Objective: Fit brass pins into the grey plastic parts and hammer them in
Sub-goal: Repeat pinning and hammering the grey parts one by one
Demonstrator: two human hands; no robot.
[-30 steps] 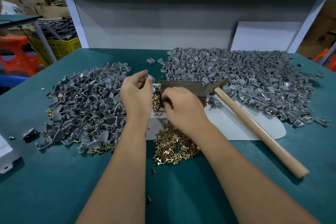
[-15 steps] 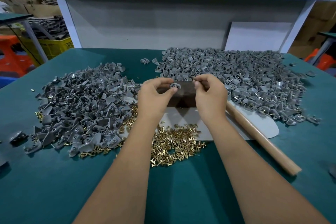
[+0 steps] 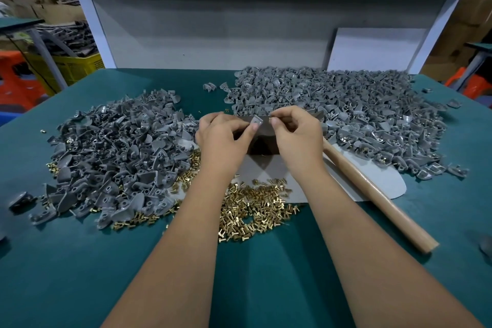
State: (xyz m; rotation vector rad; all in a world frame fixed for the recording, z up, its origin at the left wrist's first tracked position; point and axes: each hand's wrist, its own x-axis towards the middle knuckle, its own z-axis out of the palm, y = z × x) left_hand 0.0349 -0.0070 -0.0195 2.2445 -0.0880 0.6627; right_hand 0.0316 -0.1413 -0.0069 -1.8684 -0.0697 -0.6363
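- Over the middle of the green surface (image 3: 266, 287), just above a dark block (image 3: 262, 141), both hands are up and working together.
- Left hand (image 3: 223, 141) pinches one small grey plastic part (image 3: 257, 122) between thumb and fingertips; right hand (image 3: 298, 136) is curled with thumb and forefinger pinched at what looks like a tiny brass pin (image 3: 271, 119), though it's too small to be sure.
- Pretty sure this is the fitting step: the pin tip is right beside the part. The next move needs the pin lined up with its hole, then a hammer tap.
- Counts: one wooden-handled hammer (image 3: 372, 194) lying to the right, two heaps of grey parts (left pile (image 3: 111, 157), far-right pile (image 3: 346, 114)), and one loose heap of brass pins (image 3: 253, 208) near me. Far too many to count individually.
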